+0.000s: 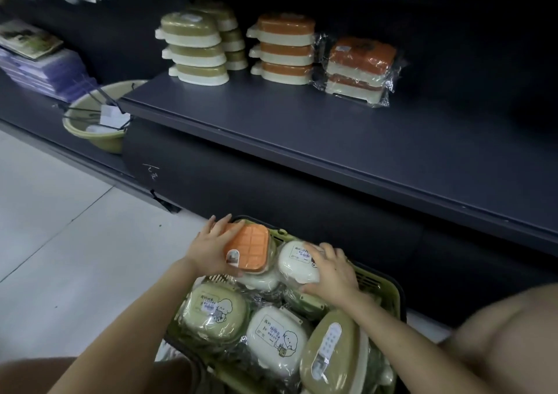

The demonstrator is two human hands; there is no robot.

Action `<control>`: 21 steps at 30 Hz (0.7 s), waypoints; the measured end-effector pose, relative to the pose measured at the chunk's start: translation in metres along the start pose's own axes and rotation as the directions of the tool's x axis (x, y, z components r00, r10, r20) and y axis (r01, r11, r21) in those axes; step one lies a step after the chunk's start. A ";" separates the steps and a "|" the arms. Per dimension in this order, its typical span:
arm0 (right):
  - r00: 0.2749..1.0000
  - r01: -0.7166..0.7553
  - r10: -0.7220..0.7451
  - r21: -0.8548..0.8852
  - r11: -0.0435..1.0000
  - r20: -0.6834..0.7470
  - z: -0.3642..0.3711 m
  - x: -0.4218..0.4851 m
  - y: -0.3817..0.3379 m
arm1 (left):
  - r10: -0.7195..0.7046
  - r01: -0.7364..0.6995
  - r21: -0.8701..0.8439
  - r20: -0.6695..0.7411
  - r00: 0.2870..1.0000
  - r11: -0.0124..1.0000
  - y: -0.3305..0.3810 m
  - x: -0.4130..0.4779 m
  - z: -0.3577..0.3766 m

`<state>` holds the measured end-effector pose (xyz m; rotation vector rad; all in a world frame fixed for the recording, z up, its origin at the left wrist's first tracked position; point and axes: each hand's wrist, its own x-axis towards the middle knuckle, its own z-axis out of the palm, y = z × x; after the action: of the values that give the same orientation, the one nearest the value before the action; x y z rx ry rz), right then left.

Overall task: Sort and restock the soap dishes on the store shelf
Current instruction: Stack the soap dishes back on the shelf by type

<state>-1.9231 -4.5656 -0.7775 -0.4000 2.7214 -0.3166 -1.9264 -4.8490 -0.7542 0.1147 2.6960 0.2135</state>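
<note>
A green basket (381,288) is seen on the floor, packed with wrapped soap dishes. At the basket's far left corner an orange dish (251,248) is gripped by the left hand (211,250), the fingers being curled over its far edge and the thumb pressed against its near edge; the dish is tilted and raised above the others. At the basket's far right, a white dish (297,261) is covered by the right hand (333,270), whose fingers are spread and bent over its top while the thumb is hooked at its near side, so it is held. Toward the basket's near side a green dish (211,315) lies on the left, a white labelled dish (276,339) in the middle and an olive oval dish (329,348) on the right. Beyond and above the basket a dark shelf (302,128) is found, on which a green stack (196,49), an orange stack (285,49) and a wrapped orange pack (359,70) are set in a row from left to right. Far to the basket's upper left, a green basin (99,140) is placed on a lower ledge.
</note>
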 end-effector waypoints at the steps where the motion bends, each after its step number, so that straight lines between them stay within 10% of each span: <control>1: 1.000 0.007 -0.007 -0.005 1.000 -0.001 0.000 0.002 0.002 | 0.016 -0.016 0.018 -0.003 1.000 1.000 0.002 0.004 0.001; 14: 0.967 0.178 -0.110 0.303 0.936 -0.229 -0.108 -0.048 0.007 | 0.088 -0.097 -0.049 -0.171 0.981 0.994 -0.004 -0.027 -0.041; 21: 0.785 0.237 -0.024 0.263 0.935 -0.619 -0.212 -0.064 0.036 | 0.116 -0.110 0.038 -0.376 0.920 0.993 0.042 -0.047 -0.142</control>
<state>-1.9570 -4.4767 -0.5747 -0.4541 3.1681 -1.1020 -1.9424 -4.8318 -0.6002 0.2588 3.0795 0.2730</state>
